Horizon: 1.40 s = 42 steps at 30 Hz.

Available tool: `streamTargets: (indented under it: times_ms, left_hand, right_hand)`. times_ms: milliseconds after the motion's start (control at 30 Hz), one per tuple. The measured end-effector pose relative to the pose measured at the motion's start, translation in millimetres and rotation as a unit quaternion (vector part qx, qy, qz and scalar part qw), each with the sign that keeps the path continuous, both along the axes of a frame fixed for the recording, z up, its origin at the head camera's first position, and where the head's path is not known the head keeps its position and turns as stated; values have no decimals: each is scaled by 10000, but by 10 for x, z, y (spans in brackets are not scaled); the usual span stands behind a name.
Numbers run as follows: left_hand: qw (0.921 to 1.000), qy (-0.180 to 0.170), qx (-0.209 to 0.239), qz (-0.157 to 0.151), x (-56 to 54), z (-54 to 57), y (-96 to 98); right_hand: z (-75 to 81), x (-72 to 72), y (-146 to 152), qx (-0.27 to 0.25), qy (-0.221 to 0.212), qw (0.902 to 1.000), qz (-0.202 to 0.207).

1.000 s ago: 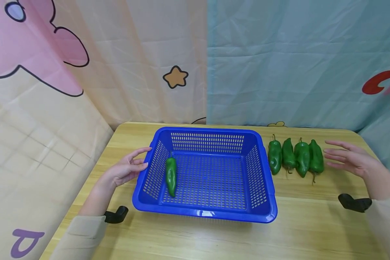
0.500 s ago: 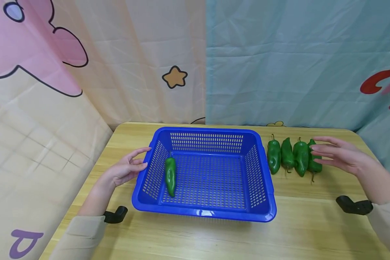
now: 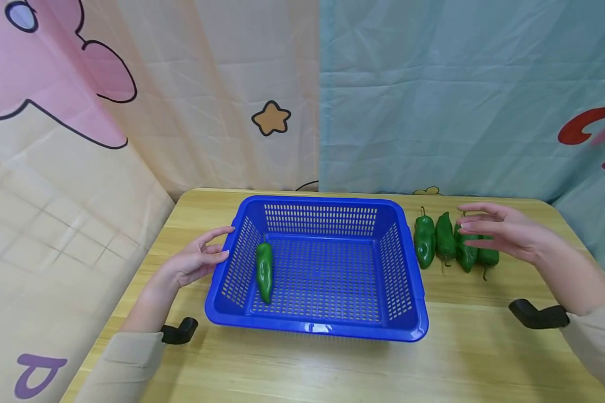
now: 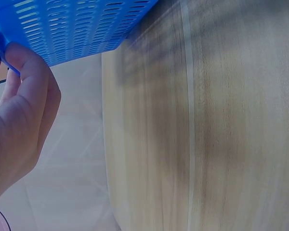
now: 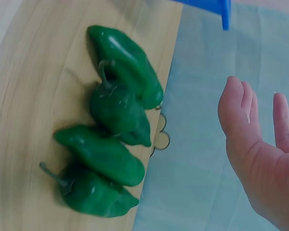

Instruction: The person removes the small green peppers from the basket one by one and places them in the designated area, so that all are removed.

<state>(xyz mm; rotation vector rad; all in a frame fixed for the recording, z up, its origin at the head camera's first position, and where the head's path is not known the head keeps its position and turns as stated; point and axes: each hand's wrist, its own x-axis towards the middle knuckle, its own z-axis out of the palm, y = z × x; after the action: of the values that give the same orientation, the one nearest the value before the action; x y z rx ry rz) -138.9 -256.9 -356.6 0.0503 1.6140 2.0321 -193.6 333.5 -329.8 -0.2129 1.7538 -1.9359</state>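
A blue plastic basket (image 3: pixel 322 331) with slotted walls stands on the table, one green pepper (image 3: pixel 264 274) lying along the left of its floor. My left hand (image 3: pixel 199 260) holds the basket's left rim between thumb and fingers; the left wrist view shows fingers bent at the blue edge (image 4: pixel 14 60). To the right of the basket, several green peppers (image 3: pixel 424 243) lie side by side in a row. Over the right end of that row hovers my right hand (image 3: pixel 504 232), fingers spread and empty, partly hiding the two rightmost peppers. The right wrist view shows the peppers (image 5: pixel 106 154) apart from the hand.
The wooden table (image 3: pixel 282 369) ends at the back against printed curtains (image 3: pixel 408 112). Another curtain (image 3: pixel 55 224) hangs along the left side. A black wrist mount (image 3: pixel 539 314) sticks out from the right sleeve, and a matching mount (image 3: pixel 180 331) from the left one.
My right hand has moved left, from beside the pepper row to over its right end. The left hand, basket and peppers have stayed in place.
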Motion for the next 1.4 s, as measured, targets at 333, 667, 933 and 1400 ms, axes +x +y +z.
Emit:
streamTargets:
  times_ms: [333, 667, 933, 1400]
  left_hand:
    - [9999, 9, 158, -28, -18, -32, -16]
    - [9999, -3, 121, -7, -19, -17, -11]
    - [10000, 5, 94, -12, -25, -19, -5]
    - [10000, 24, 62, -14, -4, -22, -19]
  right_hand:
    - [104, 22, -255, 466, 130, 9988, 69]
    - [213, 15, -532, 680, 323, 9965, 373]
    - [293, 20, -771, 918, 314, 9941, 478]
    - [475, -65, -1115, 1148, 478, 9895, 736]
